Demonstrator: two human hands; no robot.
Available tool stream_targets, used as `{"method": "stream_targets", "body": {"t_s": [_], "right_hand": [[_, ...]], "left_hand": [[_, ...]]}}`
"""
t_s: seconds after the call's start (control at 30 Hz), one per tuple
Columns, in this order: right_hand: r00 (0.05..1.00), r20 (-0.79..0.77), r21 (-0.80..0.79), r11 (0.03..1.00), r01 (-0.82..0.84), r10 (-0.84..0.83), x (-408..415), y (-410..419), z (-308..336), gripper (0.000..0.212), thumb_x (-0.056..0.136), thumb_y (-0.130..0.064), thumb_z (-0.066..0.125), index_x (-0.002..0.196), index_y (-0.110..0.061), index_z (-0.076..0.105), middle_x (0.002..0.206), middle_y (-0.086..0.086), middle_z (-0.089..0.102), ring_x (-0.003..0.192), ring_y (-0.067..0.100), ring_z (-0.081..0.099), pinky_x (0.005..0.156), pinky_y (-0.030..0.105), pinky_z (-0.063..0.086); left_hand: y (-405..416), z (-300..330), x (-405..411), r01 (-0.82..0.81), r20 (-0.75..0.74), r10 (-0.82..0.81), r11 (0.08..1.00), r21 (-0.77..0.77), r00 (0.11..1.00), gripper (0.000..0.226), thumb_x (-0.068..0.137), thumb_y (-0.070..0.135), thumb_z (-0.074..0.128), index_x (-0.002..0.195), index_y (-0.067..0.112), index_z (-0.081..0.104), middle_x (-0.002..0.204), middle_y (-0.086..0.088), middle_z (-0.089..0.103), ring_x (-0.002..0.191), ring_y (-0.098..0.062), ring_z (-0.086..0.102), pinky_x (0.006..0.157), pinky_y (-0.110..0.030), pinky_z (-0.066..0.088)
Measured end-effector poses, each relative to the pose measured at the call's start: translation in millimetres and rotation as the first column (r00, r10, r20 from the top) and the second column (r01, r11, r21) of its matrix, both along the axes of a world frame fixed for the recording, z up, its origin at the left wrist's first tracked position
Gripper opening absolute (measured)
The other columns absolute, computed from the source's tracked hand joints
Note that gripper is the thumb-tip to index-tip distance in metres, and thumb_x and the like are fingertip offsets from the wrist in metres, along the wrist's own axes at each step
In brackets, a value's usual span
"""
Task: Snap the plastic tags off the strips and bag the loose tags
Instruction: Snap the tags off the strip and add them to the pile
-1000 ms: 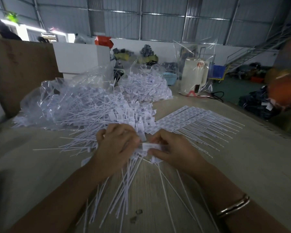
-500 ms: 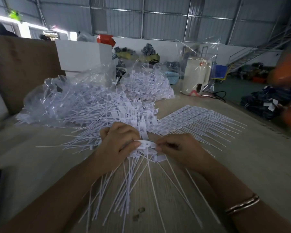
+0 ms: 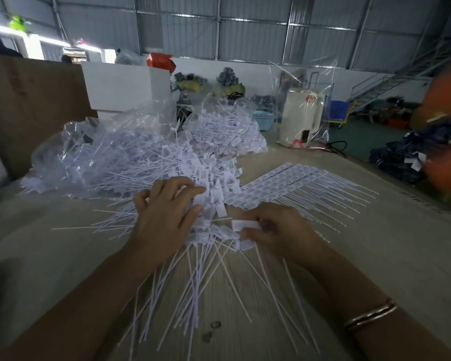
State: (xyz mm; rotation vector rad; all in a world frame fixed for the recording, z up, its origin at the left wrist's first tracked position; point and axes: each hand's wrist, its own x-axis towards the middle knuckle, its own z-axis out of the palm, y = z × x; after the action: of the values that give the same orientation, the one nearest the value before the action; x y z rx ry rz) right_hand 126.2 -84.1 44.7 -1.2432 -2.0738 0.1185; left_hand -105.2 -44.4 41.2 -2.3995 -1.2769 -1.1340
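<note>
hands: 2 | left hand (image 3: 164,217) fingers spread, pressing loose tags pile (image 3: 146,165) centre-left | right hand (image 3: 279,230) pinching one tag (image 3: 245,225) centre frame | strips (image 3: 297,188) fanned centre-right | bags: 2, upper centre (image 3: 110,142)

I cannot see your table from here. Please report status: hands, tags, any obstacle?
Left hand open, fingers spread on the loose tags. Right hand pinching one tag. Uncut strips beyond it. Nothing in the way.
</note>
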Motion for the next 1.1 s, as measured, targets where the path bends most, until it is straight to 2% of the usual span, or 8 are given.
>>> {"method": "stream_targets", "body": {"t_s": [0.13,0.23,0.43,0.6,0.8,0.87,0.97,1.1], "right_hand": [[0.996,-0.059,0.036,0.997,-0.061,0.063,-25.6,-2.3,2.4,0.027,0.076,-0.035,0.073,0.096,-0.019,0.062,0.082,-0.008,0.063,0.075,0.006,0.057,0.061,0.017,0.041],[0.986,-0.123,-0.032,0.992,-0.122,0.117,-20.5,-7.2,5.0,0.025,0.08,-0.03,0.071,0.099,-0.018,0.061,0.087,-0.009,0.064,0.078,0.004,0.057,0.066,0.019,0.045],[0.985,0.158,0.065,0.996,0.055,-0.064,-18.1,-7.5,6.5,0.021,0.085,-0.026,0.067,0.103,-0.014,0.07,0.081,-0.001,0.067,0.07,0.013,0.058,0.06,0.024,0.035],[0.963,-0.232,-0.171,0.968,-0.182,0.14,-17.0,-12.7,9.0,0.014,0.087,-0.009,0.061,0.09,-0.003,0.074,0.059,-0.021,0.064,0.054,-0.006,0.057,0.055,0.004,0.039],[0.852,-0.521,-0.207,0.961,-0.182,0.049,-0.1,-12.4,20.4,0.019,0.088,-0.014,0.058,0.083,-0.024,0.073,0.073,-0.004,0.069,0.058,0.008,0.057,0.057,0.014,0.046],[0.832,-0.554,-0.163,0.982,-0.097,-0.01,10.3,-8.5,21.1,0.019,0.086,-0.016,0.059,0.082,-0.029,0.072,0.079,-0.002,0.071,0.059,0.003,0.057,0.058,0.013,0.045],[0.96,-0.267,-0.194,0.98,0.038,-0.09,-10.0,1.8,3.1,0.014,0.087,-0.024,0.063,0.091,-0.034,0.071,0.08,-0.017,0.067,0.069,-0.002,0.061,0.061,0.012,0.045],[0.997,0.043,-0.125,0.99,0.069,-0.064,-44.0,12.1,-7.5,0.03,0.094,-0.04,0.047,0.09,-0.025,0.072,0.084,0.001,0.066,0.07,0.015,0.059,0.064,0.03,0.044]], "left_hand": [[-9.4,0.6,21.1,0.259,0.084,-0.247,0.939,-0.224,0.965,0.051,0.083,0.058,0.028,0.08,0.026,0.069,0.091,0.018,0.06,0.103,-0.009,0.042,0.092,-0.044,0.03],[-6.3,-2.1,20.3,0.292,0.156,-0.258,0.918,-0.268,0.954,0.047,0.078,0.062,0.03,0.071,0.03,0.065,0.078,0.018,0.061,0.097,-0.007,0.043,0.092,-0.044,0.031],[-0.2,-7.3,12.8,0.301,0.14,-0.271,0.913,-0.276,0.952,0.047,0.079,0.06,0.032,0.077,0.026,0.064,0.081,0.011,0.063,0.096,-0.003,0.042,0.088,-0.048,0.032],[-0.4,-2.1,-2.0,0.453,0.202,-0.413,0.86,-0.233,0.888,0.013,0.083,0.05,0.043,0.082,0.044,0.054,0.086,0.022,0.056,0.098,0.007,0.043,0.089,-0.041,0.027],[2.3,10.5,-16.0,0.556,0.459,-0.38,0.757,-0.345,0.803,0.013,0.085,0.033,0.048,0.082,0.026,0.059,0.088,0.001,0.054,0.084,-0.004,0.052,0.079,-0.026,0.039],[9.3,9.4,-28.8,0.484,0.472,-0.308,0.817,-0.314,0.826,0.027,0.084,0.037,0.047,0.08,0.014,0.06,0.085,-0.003,0.054,0.085,-0.012,0.051,0.081,-0.035,0.04],[12.5,4.9,-20.3,0.123,0.206,-0.072,0.96,-0.25,0.976,0.047,0.082,0.05,0.028,0.073,0.013,0.056,0.079,0.006,0.052,0.09,-0.016,0.044,0.086,-0.045,0.03],[9.7,6.9,-5.5,-0.271,-0.095,0.258,0.946,-0.176,0.962,0.048,0.093,0.052,0.023,0.105,0.02,0.058,0.114,0.0,0.047,0.11,-0.022,0.04,0.093,-0.043,0.024]]}}
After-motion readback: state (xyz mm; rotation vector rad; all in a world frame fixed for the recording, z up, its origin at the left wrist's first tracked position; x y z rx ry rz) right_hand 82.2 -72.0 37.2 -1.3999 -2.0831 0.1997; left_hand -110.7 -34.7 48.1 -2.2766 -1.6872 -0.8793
